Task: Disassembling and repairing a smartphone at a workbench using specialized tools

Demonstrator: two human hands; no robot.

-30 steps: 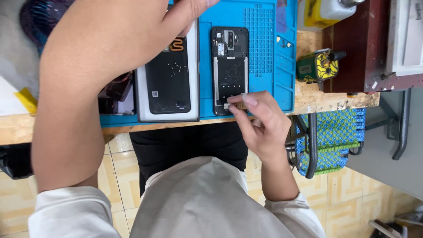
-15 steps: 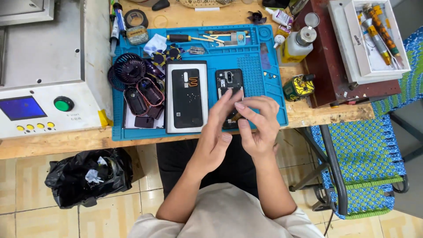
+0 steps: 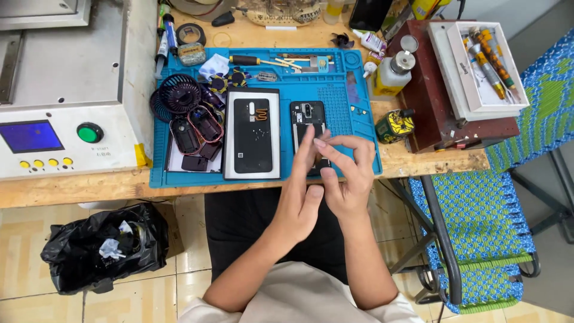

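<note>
I had both hands over the opened phone (image 3: 307,119) on the blue mat (image 3: 359,149): left hand (image 3: 302,197) flat, empty, right hand (image 3: 347,179) pinching something unseen. A slip could have scattered the loose screws (image 3: 359,109) beside the phone.

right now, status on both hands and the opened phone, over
Left hand and right hand both over the opened phone, fingers pinched together above its lower half. Grip contents too small to tell. Phone flat on blue mat. Back cover alongside, clear.
</note>
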